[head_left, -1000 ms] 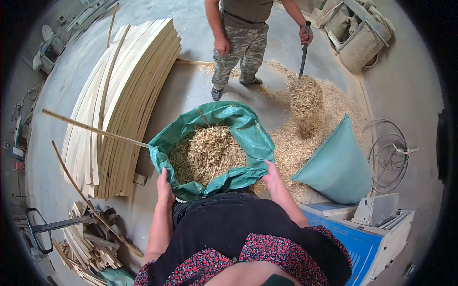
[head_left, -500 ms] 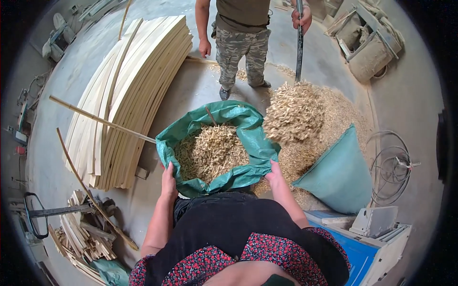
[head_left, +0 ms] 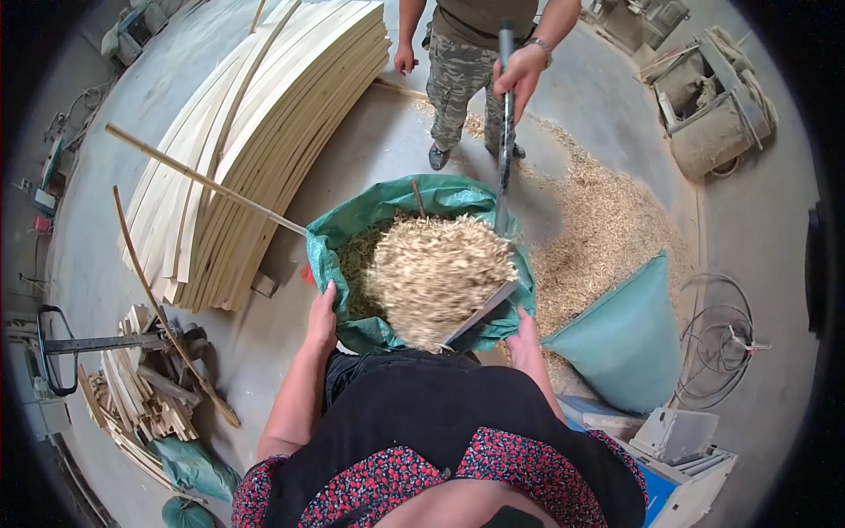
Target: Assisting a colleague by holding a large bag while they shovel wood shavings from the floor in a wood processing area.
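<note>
My left hand (head_left: 323, 315) grips the near left rim of a green woven sack (head_left: 326, 260). On the near right, my right hand (head_left: 523, 333) is closed on the same rim, its fingertips partly hidden. The sack's mouth gapes wide between my hands. Over the opening is a shovel (head_left: 480, 314) with a heap of pale wood shavings (head_left: 431, 268), blurred by motion. A co-worker's hand (head_left: 523, 75) holds the shovel's shaft. More shavings show inside the sack, left of the heap.
A pile of wood shavings (head_left: 607, 229) spreads over the floor at right. Beside it leans a filled green sack (head_left: 625, 339) near a coiled cable (head_left: 717, 339). Long boards (head_left: 264, 150) are stacked at left, with offcuts (head_left: 145, 378) nearer me. A person (head_left: 466, 79) stands opposite.
The co-worker's shovel has swung left from beside the sack to over its mouth, its shavings now at the opening. Both my hands keep hold of the rim.
</note>
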The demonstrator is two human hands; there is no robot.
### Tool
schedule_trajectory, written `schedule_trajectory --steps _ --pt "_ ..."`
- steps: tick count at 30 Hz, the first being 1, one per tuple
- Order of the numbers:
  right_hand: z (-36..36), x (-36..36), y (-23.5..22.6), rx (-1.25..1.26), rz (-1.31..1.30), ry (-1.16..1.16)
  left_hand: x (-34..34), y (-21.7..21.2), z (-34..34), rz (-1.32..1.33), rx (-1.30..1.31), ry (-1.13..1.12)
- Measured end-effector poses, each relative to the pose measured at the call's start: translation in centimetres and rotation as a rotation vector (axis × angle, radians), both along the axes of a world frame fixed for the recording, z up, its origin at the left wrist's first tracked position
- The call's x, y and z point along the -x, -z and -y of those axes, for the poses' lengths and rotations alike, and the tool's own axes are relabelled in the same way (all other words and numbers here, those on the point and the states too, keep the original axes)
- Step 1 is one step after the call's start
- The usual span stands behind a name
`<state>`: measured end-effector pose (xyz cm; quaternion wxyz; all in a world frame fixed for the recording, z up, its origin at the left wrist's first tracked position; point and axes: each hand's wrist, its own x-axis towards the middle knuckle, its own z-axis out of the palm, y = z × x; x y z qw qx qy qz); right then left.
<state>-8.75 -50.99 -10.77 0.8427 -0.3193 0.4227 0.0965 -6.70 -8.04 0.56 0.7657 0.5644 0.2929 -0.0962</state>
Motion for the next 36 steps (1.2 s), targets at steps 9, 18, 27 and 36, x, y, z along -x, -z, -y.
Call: schedule_trajectory --steps 9,18,27,36 --pt "-2.2 0.5 -2.2 0.098 -0.057 -0.043 0.7 0.0 -0.9 0.015 0.056 -0.006" --pt "-2.5 1.4 -0.5 0.046 0.009 -0.035 0.8 -2.0 -1.3 0.052 0.051 0.057" --pt "-3.7 1.9 -0.3 0.255 0.067 0.039 0.0 -1.2 -3.8 0.031 0.106 0.080" --pt "-9.8 2.7 -2.6 1.073 0.075 -0.319 0.9 1.3 -7.2 -0.006 0.153 0.186"
